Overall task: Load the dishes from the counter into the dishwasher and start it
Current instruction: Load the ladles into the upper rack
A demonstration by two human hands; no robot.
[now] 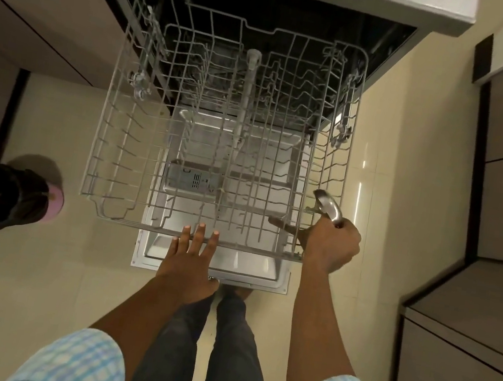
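The dishwasher stands open below me, its steel door (150, 260) folded down flat. A grey wire rack (114, 145) is pulled far out over the door and holds no dishes. My left hand (191, 256) rests on the rack's front rail with straight fingers. At the rack's front right corner my right hand (331, 243) grips a shiny metal utensil (327, 205), a spoon or ladle, whose curved end pokes up above my fist. A dark flat piece (281, 224) also sticks out left of that fist; I cannot tell what it is.
A dark round bin with a pink rim (0, 197) stands on the cream tiled floor at the left. Cabinet fronts (502, 193) run along the right side and others (26, 13) along the left. A white countertop edge (399, 1) overhangs the dishwasher. My legs are close to the door's front edge.
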